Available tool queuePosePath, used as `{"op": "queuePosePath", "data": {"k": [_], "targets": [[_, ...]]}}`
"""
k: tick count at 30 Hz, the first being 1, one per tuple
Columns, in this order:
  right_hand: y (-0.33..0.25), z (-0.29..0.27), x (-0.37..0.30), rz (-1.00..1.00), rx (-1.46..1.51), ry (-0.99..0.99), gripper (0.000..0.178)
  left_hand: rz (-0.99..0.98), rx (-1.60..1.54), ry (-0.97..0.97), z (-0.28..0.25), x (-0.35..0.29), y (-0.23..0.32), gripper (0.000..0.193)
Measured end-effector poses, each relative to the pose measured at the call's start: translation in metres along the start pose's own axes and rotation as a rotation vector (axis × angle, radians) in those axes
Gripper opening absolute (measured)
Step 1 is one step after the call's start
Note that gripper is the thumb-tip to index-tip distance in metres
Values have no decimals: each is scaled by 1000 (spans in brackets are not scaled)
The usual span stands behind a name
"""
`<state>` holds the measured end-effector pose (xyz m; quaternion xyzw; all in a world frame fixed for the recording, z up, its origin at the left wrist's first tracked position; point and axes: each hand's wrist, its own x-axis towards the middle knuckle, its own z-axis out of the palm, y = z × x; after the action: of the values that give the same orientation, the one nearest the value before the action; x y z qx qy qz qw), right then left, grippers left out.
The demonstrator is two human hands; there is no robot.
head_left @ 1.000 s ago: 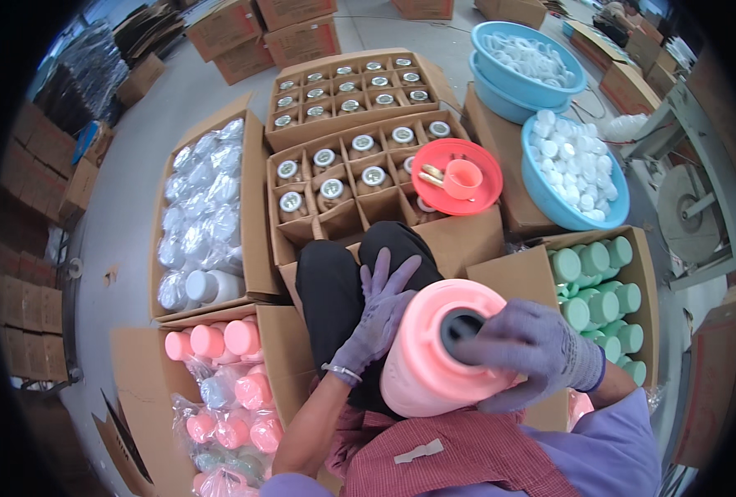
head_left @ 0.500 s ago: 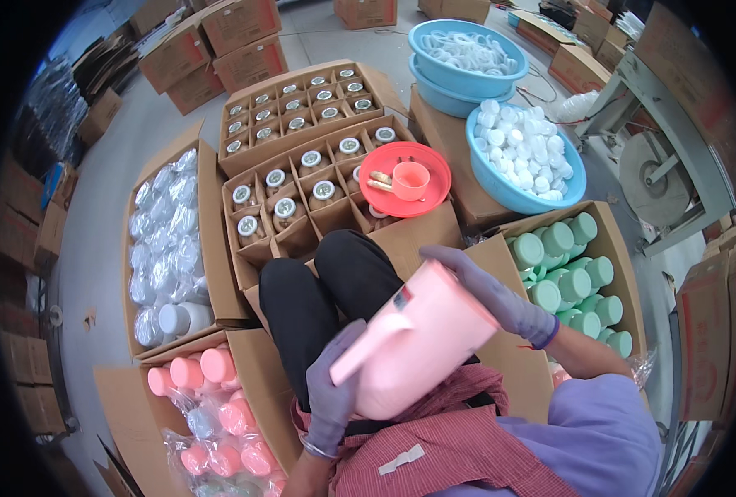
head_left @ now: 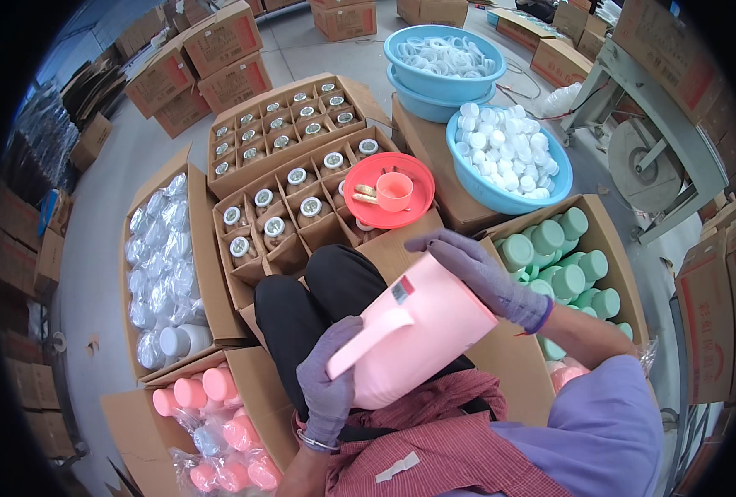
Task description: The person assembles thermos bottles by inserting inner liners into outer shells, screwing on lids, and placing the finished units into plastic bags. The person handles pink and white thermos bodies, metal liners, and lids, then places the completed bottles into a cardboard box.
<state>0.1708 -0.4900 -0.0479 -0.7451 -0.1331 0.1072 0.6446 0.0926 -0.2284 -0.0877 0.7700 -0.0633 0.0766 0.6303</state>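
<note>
A pink plastic jug (head_left: pixel 430 331) with a loop handle and a small red-and-grey label lies tilted over my lap. My gloved left hand (head_left: pixel 328 377) grips it by the base and the lower end of the handle. At the jug's upper right, my gloved right hand (head_left: pixel 488 277) is stretched along the rim, its fingers extended and its palm toward the mouth. Whether the palm presses on the rim is hard to tell. Just beyond, a red plate (head_left: pixel 417 178) carrying a pink cup (head_left: pixel 394 191) and a small brush-like piece rests on a divided carton.
Divided cartons (head_left: pixel 289 240) hold several jars ahead. Bagged clear items fill a left carton (head_left: pixel 210 273); pink cups (head_left: pixel 219 383) sit lower left, green cups (head_left: pixel 568 282) right. Blue basins (head_left: pixel 500 195) hold white caps and rings. A machine stand (head_left: pixel 674 157) stands far right.
My right hand has slid up and left over the jug's rim, with its thumb now showing. The jug has shifted slightly left, still in my left hand. The view has turned a little.
</note>
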Motion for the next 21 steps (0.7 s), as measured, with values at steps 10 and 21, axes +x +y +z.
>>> {"op": "queuePosePath", "data": {"k": [10,21], "targets": [[-28,33,2,-737,-726,-304,11,-60,143,-204,-24,14,-33,57],[-28,46,36,-718,-881,-480,21,-293,439,-643,-88,4,6,42]]}}
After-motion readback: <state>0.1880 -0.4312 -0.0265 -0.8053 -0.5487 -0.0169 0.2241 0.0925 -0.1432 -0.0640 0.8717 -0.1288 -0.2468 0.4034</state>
